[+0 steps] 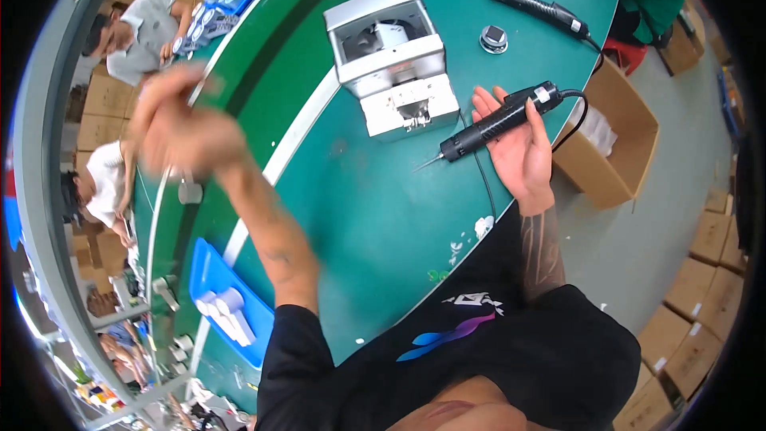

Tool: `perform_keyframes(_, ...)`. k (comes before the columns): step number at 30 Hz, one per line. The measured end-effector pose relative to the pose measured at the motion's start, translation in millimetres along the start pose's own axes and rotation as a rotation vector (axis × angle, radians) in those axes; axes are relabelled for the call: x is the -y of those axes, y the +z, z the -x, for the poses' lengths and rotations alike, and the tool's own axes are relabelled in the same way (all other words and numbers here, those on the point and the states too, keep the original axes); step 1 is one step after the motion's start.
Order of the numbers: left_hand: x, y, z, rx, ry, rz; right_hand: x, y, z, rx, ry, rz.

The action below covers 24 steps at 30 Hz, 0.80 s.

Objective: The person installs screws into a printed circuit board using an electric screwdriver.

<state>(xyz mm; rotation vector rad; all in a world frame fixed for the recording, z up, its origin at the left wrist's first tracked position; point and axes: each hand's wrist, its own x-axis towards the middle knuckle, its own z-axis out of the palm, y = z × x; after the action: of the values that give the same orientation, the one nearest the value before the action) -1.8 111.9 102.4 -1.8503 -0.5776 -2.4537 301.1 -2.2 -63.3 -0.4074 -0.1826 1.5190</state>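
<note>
A black electric screwdriver [496, 126] lies across the palm of my right hand [520, 156], its thin bit pointing left and down. The fingers lie stretched beneath it, and the thumb rests against its body near the cord end. My left hand [187, 132] is raised over the conveyor on the left, smeared by motion; whether it holds anything does not show. A small pale grey part [190, 192] sits just below it. Between my hands, farther off, stands a silver screw feeder [389, 60] with an open top.
A second electric screwdriver [538, 9] and a small round metallic part [493, 40] lie on the green table [359, 231]. A blue tray [231, 295] holds white parts. An open carton [618, 136] stands right, beyond the table edge. Several people work across the conveyor [267, 56].
</note>
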Motion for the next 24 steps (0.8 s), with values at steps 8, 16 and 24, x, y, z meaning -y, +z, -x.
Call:
perform_keyframes(8, 279, 67, 60, 1.311, 0.319, -0.623, 6, -2, -2, -0.002, 0.088, -0.019)
perform_keyframes(16, 327, 92, 86, 1.433, 0.310, -0.713, 11, -4, -4, -0.011, 0.110, 0.019)
perform_keyframes(24, 336, 47, 94, 1.297, 0.518, -1.035, -7, -3, -2, -0.040, 0.038, 0.009)
